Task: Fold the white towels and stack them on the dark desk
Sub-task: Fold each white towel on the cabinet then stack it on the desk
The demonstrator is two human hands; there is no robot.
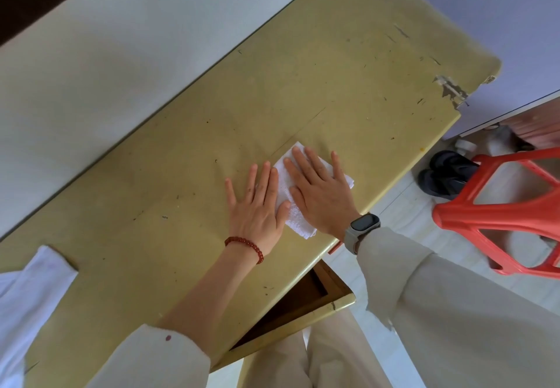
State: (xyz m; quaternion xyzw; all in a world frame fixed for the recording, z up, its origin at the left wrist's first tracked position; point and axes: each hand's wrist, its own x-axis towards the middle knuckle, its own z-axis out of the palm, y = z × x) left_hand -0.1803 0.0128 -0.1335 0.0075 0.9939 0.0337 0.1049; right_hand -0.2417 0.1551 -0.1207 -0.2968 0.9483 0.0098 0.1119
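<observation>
Your left hand (257, 203) lies flat just below the centre of the frame, fingers straight and slightly spread, most of the palm on the desk (303, 78) and the thumb and forefinger edge resting on the left side of the folded white towel (292, 210). Your right hand (318, 189) presses flat on top of that towel, fingers extended and fanned toward the upper left, nothing gripped by either hand. A red bead bracelet (245, 243) circles your left wrist and a dark-faced smartwatch (365, 224) on a grey band sits on your right; both forearms come up from the bottom of the frame in pale sleeves. The towel is a small, compact rectangle of nubby terry, lying flat near the desk's lower-right edge, its corners showing beyond your fingers. The desk top is yellowish-olive, scratched and chipped at its right end. More white cloth (27, 290) sits at the lower left edge of the frame. A red plastic stool (497, 215) stands at the right.
</observation>
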